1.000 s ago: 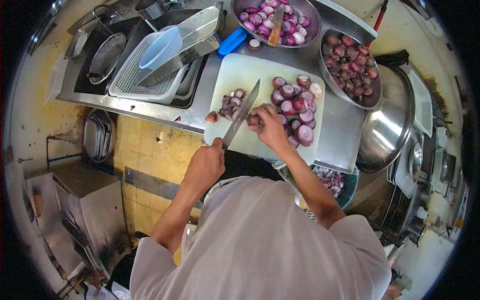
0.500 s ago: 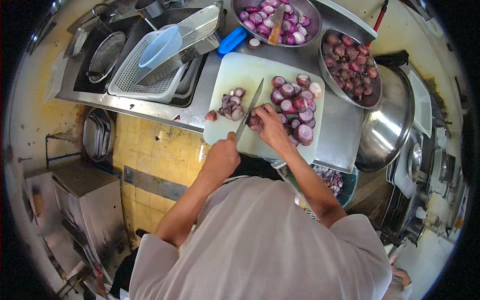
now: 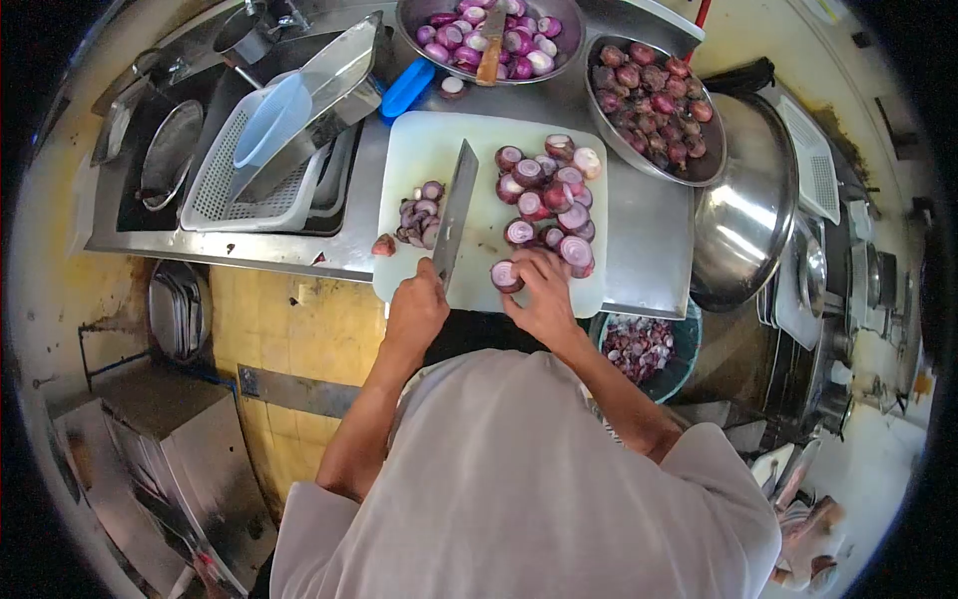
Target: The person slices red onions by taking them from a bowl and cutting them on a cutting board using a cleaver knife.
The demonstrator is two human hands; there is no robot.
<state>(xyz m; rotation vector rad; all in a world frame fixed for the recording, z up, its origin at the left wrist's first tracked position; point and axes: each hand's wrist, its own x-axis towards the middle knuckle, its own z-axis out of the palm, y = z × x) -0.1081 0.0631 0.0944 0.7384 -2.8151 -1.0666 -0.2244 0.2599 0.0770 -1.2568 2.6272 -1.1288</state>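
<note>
My left hand [image 3: 417, 311] grips the handle of a knife [image 3: 457, 215], its broad blade pointing away over the white cutting board [image 3: 424, 140]. At the board's near edge, my right hand [image 3: 546, 298] has thumb and fingers closed around a red onion [image 3: 506, 278] with its cut face up. Beyond that hand, several red onions with sliced-off ends [image 3: 573, 218] crowd the right side. Left of the blade lies a small heap of cut onion ends [image 3: 415, 220], with a reddish-brown scrap [image 3: 383, 245] beside it.
Behind the board stands a metal bowl [image 3: 571, 45] of peeled onions with a wooden-handled knife [image 3: 489, 60] across it. Another bowl [image 3: 612, 138] holds unpeeled onions. At left are a sink and white basket [image 3: 203, 200]. A green tub [image 3: 687, 349] of onion scraps sits below the counter.
The knife has swung from slanted to nearly upright in view, showing more of its blade. My right hand has moved right and nearer to me, away from the blade. The camera view has shifted.
</note>
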